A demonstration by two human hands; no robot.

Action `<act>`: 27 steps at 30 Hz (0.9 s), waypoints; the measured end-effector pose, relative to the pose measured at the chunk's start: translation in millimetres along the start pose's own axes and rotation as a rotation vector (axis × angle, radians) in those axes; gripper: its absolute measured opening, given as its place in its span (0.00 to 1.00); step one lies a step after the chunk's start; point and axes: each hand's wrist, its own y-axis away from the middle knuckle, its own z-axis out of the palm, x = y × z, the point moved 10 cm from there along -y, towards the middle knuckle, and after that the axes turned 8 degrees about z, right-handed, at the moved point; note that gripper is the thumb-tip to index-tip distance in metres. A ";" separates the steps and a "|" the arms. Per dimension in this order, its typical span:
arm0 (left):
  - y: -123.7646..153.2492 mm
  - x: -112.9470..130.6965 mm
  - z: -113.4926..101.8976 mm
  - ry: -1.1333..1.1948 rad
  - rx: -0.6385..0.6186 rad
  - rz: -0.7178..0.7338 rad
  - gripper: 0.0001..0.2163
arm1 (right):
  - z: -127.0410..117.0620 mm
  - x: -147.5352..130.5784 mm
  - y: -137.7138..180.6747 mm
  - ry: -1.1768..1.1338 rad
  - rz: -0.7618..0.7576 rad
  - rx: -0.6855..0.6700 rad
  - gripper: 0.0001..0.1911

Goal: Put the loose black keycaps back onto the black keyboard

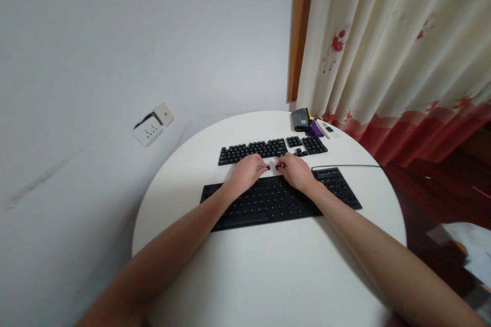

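Note:
A black keyboard base (261,203), stripped of its keycaps, lies across the white table. Behind it, loose black keycaps (251,150) are laid out in keyboard order, with a number-pad block (315,145) at their right. Above the base's back edge, my left hand (248,169) pinches a small black keycap (268,167) between thumb and fingertips. Facing it a short gap away, my right hand (295,169) is closed on another small black keycap (277,167). Both forearms reach over the base and cover parts of it.
A grey cloth (300,119) and a purple item (316,129) rest at the back right of the round table (264,271), beside a whitish strip (327,130). A thin cable (347,165) runs to the right edge. Wall and curtain (368,51) stand behind.

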 end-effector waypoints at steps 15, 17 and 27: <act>18.7 22.7 -36.8 0.348 -0.015 -0.094 0.07 | -19.1 4.6 1.8 -0.232 -0.100 0.119 0.07; 26.6 37.6 -36.3 0.517 -0.072 -0.125 0.09 | -28.0 8.8 4.3 -0.338 -0.118 0.150 0.07; 50.5 36.1 -28.6 0.737 -0.133 -0.126 0.13 | -45.4 8.5 16.5 -0.555 -0.099 0.063 0.08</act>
